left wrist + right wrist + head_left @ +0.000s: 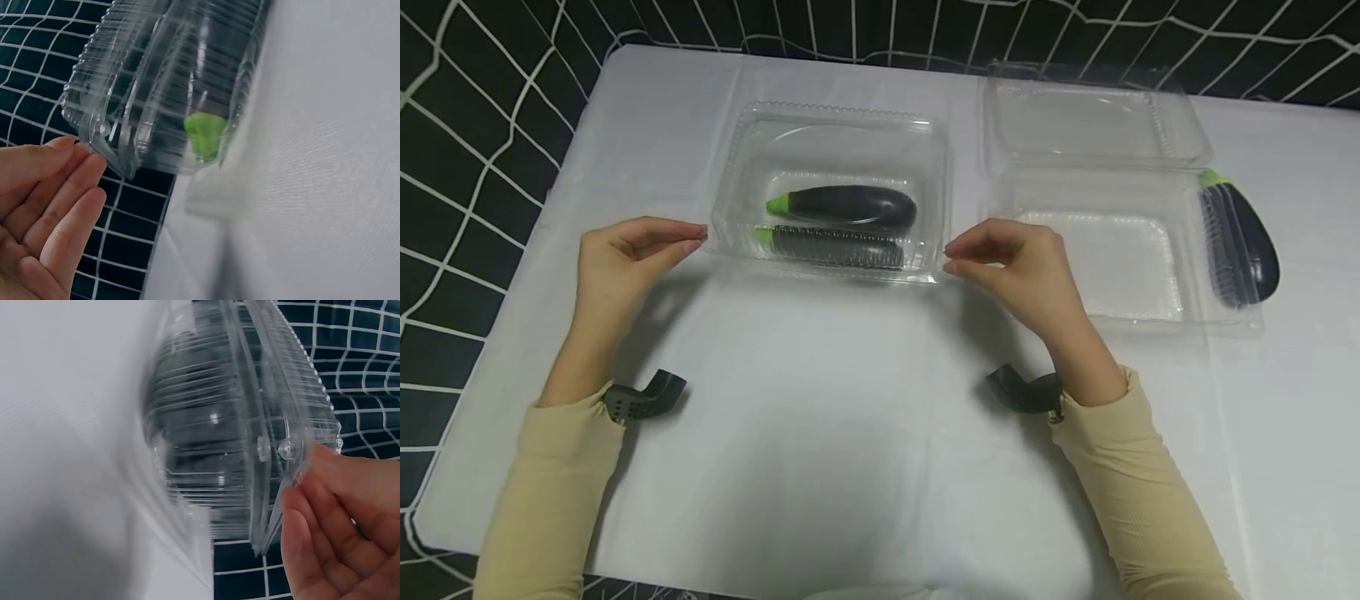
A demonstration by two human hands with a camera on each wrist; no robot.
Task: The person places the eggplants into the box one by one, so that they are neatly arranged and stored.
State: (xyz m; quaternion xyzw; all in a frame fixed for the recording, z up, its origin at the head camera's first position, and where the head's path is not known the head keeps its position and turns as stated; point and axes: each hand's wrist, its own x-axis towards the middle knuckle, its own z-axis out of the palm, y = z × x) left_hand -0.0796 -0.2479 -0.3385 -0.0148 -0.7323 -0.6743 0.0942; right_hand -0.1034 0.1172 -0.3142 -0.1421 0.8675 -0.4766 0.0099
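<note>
In the head view, a clear plastic clamshell container (727, 179) holds a dark eggplant (857, 205) with a green end. The eggplant's dark shape also shows through the ribbed front wall. My left hand (625, 262) pinches the lid's front left corner between thumb and fingers. At the front right corner, my right hand (1026, 267) pinches the lid likewise. Both wrist views show the lid (94, 75) close over the base, with a narrow gap between their rims. The green end (205, 136) appears through the wall in the left wrist view.
On the right, a second clear container (1097, 187) lies with its lid folded back. Another dark eggplant (1258, 242) with a green end lies against its right side, partly seen through the plastic. A white cloth (805, 433) covers the table; dark, white-gridded fabric (467, 250) surrounds it.
</note>
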